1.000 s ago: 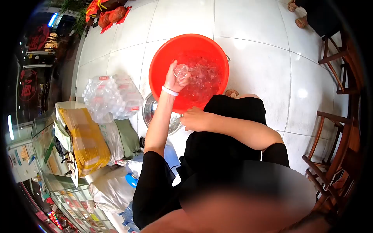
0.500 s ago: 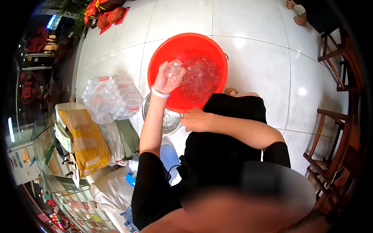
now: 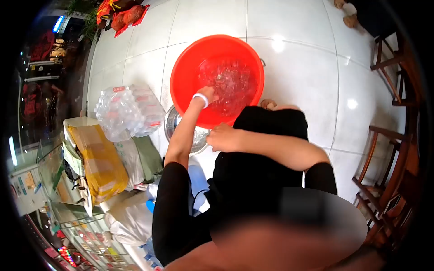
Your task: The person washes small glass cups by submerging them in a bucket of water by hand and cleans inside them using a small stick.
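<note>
My left hand, with a white band at the wrist, reaches into a large red basin. Its fingers are down at the water and blurred, so what they hold is hidden. Clear glass-like pieces lie in the basin's water. At the basin's near rim, my right hand is closed on the edge. A round metal bowl with clear pieces in it stands partly under the basin's near left side, and my left forearm passes over it.
Plastic-wrapped bottles stand left of the bowl. Nearer are a yellow-taped box, sacks and a glass case. Wooden chairs line the right side. A person's feet show at the top right, red packages at the top left.
My left hand has gone from holding a clear glass up above the basin down to the water, and the glass is no longer visible. My right hand stays at the rim.
</note>
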Demonstrator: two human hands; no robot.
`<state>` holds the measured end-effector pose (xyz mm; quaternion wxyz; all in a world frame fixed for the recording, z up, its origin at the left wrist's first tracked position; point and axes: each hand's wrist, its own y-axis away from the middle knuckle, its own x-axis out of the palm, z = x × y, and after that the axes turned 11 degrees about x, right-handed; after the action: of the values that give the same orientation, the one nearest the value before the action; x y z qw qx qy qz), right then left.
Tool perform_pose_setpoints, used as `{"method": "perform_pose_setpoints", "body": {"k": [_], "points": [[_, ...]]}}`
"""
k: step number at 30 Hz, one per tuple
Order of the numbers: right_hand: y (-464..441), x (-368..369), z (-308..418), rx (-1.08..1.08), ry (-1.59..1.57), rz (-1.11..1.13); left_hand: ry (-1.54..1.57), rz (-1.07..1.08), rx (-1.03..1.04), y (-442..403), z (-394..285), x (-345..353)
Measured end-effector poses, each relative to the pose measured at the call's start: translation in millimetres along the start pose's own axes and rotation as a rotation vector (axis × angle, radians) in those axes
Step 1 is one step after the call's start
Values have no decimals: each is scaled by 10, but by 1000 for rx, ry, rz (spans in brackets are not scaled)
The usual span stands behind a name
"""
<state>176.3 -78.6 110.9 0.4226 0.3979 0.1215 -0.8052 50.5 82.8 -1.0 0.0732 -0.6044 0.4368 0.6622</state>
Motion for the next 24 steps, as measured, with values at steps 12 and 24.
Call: {"method": "perform_pose_setpoints", "body": {"k": [12, 24], "points": [[-23, -85, -89, 101, 3, 24, 2502, -267, 481, 617, -477, -761], [-21, -102, -93, 142, 12, 76, 2605, -18, 593, 704, -556, -824]]}}
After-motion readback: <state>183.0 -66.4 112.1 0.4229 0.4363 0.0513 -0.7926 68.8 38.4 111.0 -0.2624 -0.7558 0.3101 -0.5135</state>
